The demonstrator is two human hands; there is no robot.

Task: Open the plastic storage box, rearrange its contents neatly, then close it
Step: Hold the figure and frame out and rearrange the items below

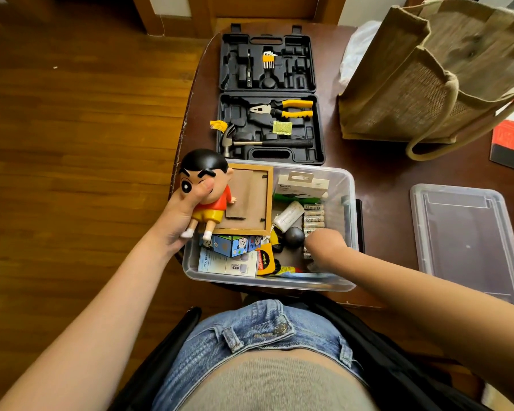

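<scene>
Figurine [209,191] in left hand [181,215] (gripped)

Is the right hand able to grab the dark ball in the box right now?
Probably yes. The right hand is already down inside the open storage box, right beside the dark ball, and nothing covers the ball. The lid lies off to the side.

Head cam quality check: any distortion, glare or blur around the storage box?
Head view: wide-angle bowing curves the table edge and jute bag; soft glare on the clear storage box wall and its lid; the right hand inside the box is slightly smeared; the figurine held by the left hand is sharp.
</scene>
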